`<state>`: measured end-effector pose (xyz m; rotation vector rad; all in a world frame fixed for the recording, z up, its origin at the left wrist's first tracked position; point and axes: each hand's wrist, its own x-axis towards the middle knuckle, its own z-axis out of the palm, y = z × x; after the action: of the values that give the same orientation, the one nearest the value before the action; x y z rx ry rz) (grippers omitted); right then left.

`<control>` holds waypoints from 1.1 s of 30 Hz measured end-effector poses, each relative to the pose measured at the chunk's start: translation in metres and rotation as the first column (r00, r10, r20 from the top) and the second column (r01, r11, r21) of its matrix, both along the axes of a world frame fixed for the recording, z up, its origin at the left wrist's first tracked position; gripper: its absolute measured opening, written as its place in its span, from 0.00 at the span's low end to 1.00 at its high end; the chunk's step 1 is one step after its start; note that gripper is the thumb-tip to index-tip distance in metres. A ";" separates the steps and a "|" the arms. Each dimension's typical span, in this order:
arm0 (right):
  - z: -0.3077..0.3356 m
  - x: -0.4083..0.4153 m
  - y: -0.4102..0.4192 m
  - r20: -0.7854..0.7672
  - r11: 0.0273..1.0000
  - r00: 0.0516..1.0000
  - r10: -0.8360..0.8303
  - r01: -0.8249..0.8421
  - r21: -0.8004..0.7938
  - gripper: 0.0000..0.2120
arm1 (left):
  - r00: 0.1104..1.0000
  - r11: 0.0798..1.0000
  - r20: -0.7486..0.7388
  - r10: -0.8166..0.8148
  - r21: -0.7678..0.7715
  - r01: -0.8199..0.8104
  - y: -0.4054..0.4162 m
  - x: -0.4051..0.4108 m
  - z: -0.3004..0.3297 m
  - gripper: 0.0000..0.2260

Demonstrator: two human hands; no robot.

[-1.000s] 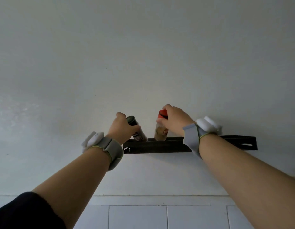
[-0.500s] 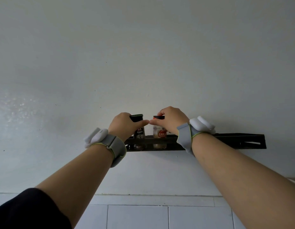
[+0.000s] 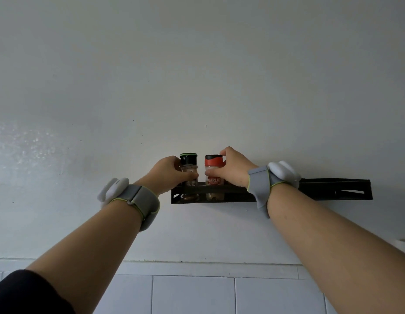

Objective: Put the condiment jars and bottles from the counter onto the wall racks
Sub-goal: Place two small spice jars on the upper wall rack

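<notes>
A long black wall rack (image 3: 333, 190) hangs on the white wall. Two jars stand upright at its left end. The left one is a black-lidded spice jar (image 3: 188, 160), and my left hand (image 3: 168, 173) wraps its body from the left. Beside it stands a red-lidded garlic jar (image 3: 213, 162) with a red label, and my right hand (image 3: 234, 169) holds it from the right, thumb across its front. Both jar bottoms sit behind the rack's front rail. The two jars stand close but apart.
The rack's right half, past my right wrist, holds nothing I can see. White wall tiles (image 3: 192, 293) run below the painted wall. Both my wrists wear grey bands with white pods. A pale object edge (image 3: 404, 242) shows at far right.
Both jars have gone from tilted above the rack to upright inside it. My hands slid down from the lids to the jar bodies.
</notes>
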<state>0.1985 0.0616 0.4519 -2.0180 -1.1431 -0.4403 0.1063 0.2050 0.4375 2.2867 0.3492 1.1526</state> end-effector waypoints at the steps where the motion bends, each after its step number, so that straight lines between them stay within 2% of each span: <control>1: -0.001 0.000 0.002 -0.006 1.000 1.000 0.003 -0.002 0.012 0.33 | 1.000 1.000 0.003 -0.002 -0.002 0.002 0.000 0.000 -0.001 0.16; 7: -0.005 0.000 0.010 0.010 0.999 0.999 -0.031 0.031 0.038 0.33 | 1.000 1.000 -0.003 0.027 -0.008 -0.028 0.001 -0.001 -0.002 0.23; 10: -0.005 -0.002 0.008 -0.005 0.996 0.999 -0.034 0.034 0.085 0.37 | 1.000 0.998 0.009 -0.023 -0.058 0.023 -0.004 -0.006 -0.003 0.35; 12: -0.003 -0.005 0.002 -0.003 0.988 0.999 -0.041 0.042 0.150 0.40 | 0.997 0.997 0.080 -0.017 -0.068 0.022 -0.010 -0.012 -0.002 0.40; 14: -0.001 -0.011 -0.011 0.004 0.979 1.000 -0.030 0.029 0.201 0.40 | 0.981 0.999 0.194 0.015 -0.044 -0.007 -0.019 -0.022 0.003 0.39; 19: -0.014 -0.046 -0.069 -0.013 0.965 0.999 0.047 -0.042 0.260 0.33 | 0.900 0.968 0.435 0.022 0.217 -0.129 -0.075 -0.061 -0.003 0.26; 23: -0.067 -0.083 -0.134 -0.096 0.944 0.989 0.116 -0.080 0.321 0.24 | 0.880 0.944 0.466 -0.090 0.323 -0.074 -0.129 -0.095 -0.044 0.22; 27: -0.172 -0.095 -0.193 -0.313 0.976 0.935 0.168 -0.112 0.187 0.15 | 0.919 0.950 0.321 -0.230 0.281 0.139 -0.174 -0.111 -0.120 0.20; 30: -0.261 -0.101 -0.239 -0.531 0.997 0.845 0.070 -0.070 0.020 0.15 | 0.946 0.946 0.134 -0.296 0.180 0.271 -0.204 -0.114 -0.191 0.19; 32: -0.311 -0.106 -0.270 -0.628 0.988 0.775 -0.072 -0.033 -0.154 0.19 | 0.924 0.923 -0.097 -0.369 0.081 0.377 -0.222 -0.111 -0.238 0.18; 33: -0.332 -0.109 -0.285 -0.650 0.962 0.743 -0.159 -0.031 -0.272 0.23 | 0.874 0.901 -0.266 -0.407 0.039 0.432 -0.230 -0.110 -0.259 0.20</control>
<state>0.0898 -0.2233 0.1197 -2.1714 -0.6925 0.4281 -0.0037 -0.0253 0.1786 2.4360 -0.1191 0.6727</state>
